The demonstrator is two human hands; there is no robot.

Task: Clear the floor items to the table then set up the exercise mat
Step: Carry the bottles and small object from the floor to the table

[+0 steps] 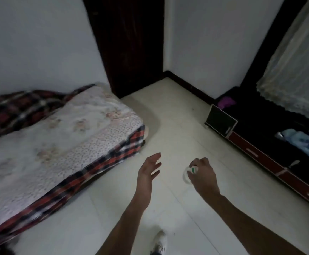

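Note:
My right hand [203, 176] is stretched out over the pale tiled floor [177, 126] with its fingers curled round a small white container with a green mark [191, 172]. Most of that container is hidden by my fingers. My left hand [149, 169] hangs beside it, a little to the left, with fingers spread and relaxed and nothing in it. A low dark table or cabinet [260, 153] with red drawer fronts runs along the right wall. No exercise mat shows in this view.
A bed [61, 133] with a floral quilt and a red plaid blanket fills the left side. On the dark cabinet lie a blue cloth [302, 142], a purple item [226, 102] and a lace cover [293, 70]. A dark door [129, 43] stands ahead. My shoe [159, 240] is below.

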